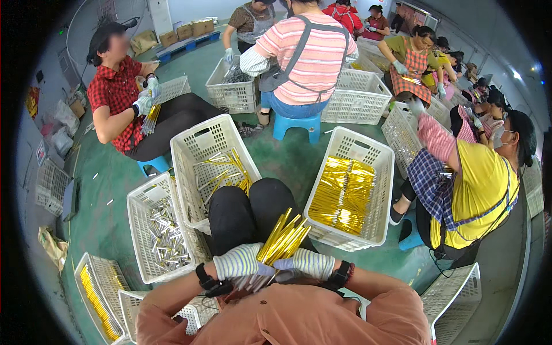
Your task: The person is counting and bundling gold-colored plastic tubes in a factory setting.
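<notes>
Both my hands wear white knitted gloves and hold one bundle of thin gold tubes [283, 237] over my lap, the tubes fanning up and to the right. My left hand [240, 261] grips the bundle's lower end from the left. My right hand [306, 263] closes on it from the right. My knees in black trousers [250, 210] lie just beyond the bundle.
White slatted crates ring my knees: one with neatly stacked gold tubes [345, 195] at the right, one with a few loose gold tubes [221, 167] ahead, one with silver tubes [164, 233] at the left. Several seated people work around the green floor, on blue stools.
</notes>
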`<state>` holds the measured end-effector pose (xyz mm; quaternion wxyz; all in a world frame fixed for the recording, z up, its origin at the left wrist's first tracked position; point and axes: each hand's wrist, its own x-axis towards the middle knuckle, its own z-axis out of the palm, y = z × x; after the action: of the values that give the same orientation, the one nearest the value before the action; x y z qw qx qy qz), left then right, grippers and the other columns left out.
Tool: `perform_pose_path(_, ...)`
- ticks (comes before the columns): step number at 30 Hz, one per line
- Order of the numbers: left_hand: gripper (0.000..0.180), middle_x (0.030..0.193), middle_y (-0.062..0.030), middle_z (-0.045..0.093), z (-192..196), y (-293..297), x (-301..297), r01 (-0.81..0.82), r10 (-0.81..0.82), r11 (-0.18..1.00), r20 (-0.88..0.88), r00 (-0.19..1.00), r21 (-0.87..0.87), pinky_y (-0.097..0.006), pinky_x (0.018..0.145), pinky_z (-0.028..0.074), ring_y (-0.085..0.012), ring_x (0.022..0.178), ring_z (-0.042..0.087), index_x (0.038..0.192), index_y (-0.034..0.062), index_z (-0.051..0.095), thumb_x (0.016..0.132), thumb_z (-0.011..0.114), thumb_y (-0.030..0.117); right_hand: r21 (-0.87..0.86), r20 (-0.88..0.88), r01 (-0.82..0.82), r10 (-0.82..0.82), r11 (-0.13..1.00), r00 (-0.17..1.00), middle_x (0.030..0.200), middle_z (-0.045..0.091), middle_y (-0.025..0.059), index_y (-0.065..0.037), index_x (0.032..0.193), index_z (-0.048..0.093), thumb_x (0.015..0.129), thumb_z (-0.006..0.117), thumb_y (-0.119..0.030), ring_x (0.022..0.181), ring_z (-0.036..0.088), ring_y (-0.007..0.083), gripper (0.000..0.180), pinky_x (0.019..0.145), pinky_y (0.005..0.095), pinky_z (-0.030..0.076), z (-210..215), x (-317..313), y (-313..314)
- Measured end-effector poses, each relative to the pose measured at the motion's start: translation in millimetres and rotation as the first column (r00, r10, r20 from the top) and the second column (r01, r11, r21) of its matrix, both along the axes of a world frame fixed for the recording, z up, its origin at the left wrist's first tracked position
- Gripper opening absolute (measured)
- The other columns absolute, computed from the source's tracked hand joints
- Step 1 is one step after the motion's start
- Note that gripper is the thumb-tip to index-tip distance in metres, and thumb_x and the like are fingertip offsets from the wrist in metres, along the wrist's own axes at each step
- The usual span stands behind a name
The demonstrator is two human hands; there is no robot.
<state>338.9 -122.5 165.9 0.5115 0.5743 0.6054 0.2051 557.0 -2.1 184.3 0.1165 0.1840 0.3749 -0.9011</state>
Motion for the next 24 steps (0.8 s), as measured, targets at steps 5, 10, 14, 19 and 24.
perform_pose_path(5,0.053,0.092,-0.0202,0.074,59,25,-11,0.141,-0.051,0.977,-0.465,0.884,0.161,-0.045,0.072,0.057,-0.0412,0.086,0.073,0.105,0.0063,0.066,0.081,0.081,0.051,0.061,-0.166,0.185,-0.173,0.981,0.971,0.14,0.064,0.0036,-0.008,0.15,0.053,0.104,0.068,-0.023,0.126,0.061,0.017,0.05,0.111,0.0372,0.051,-31,-10,-6)
perform_pose_path(10,0.055,0.104,-0.0218,0.075,35,11,6,0.211,-0.153,0.975,-0.475,0.866,0.072,-0.047,0.083,0.058,-0.0419,0.097,0.072,0.12,0.0041,0.063,0.083,0.081,0.04,-0.374,-0.013,0.003,-0.009,0.928,1.0,0.144,0.062,0.005,-0.008,0.151,0.053,0.105,0.066,-0.025,0.132,0.056,0.0152,0.05,0.115,0.0323,0.044,-63,-2,-18)
perform_pose_path(14,0.063,0.115,-0.0238,0.072,30,-1,10,0.152,-0.103,0.983,-0.372,0.922,0.104,-0.046,0.088,0.057,-0.0413,0.105,0.071,0.134,0.0026,0.059,0.086,0.081,0.036,0.028,0.021,-0.069,0.069,0.997,0.997,0.147,0.061,0.005,-0.008,0.153,0.053,0.103,0.068,-0.023,0.129,0.058,0.0144,0.054,0.114,0.0316,0.045,-19,6,-4)
perform_pose_path(19,0.067,0.118,-0.0238,0.072,27,-5,8,0.152,-0.119,0.986,-0.333,0.935,0.072,-0.045,0.09,0.056,-0.0422,0.109,0.07,0.137,0.002,0.056,0.088,0.08,0.041,0.247,-0.001,-0.143,0.148,0.958,0.989,0.148,0.062,0.0083,-0.005,0.153,0.054,0.105,0.066,-0.026,0.133,0.056,0.016,0.054,0.115,0.0332,0.044,9,31,19)
perform_pose_path(24,0.065,0.123,-0.0247,0.069,16,-4,6,0.159,-0.157,0.987,-0.12,0.98,0.01,-0.044,0.097,0.053,-0.0411,0.115,0.067,0.141,0.0025,0.054,0.094,0.076,0.042,0.418,0.315,-0.371,0.25,0.829,0.915,0.127,0.074,0.0118,-0.001,0.149,0.056,0.103,0.071,-0.034,0.109,0.072,0.0198,0.058,0.1,0.0344,0.058,11,72,78)
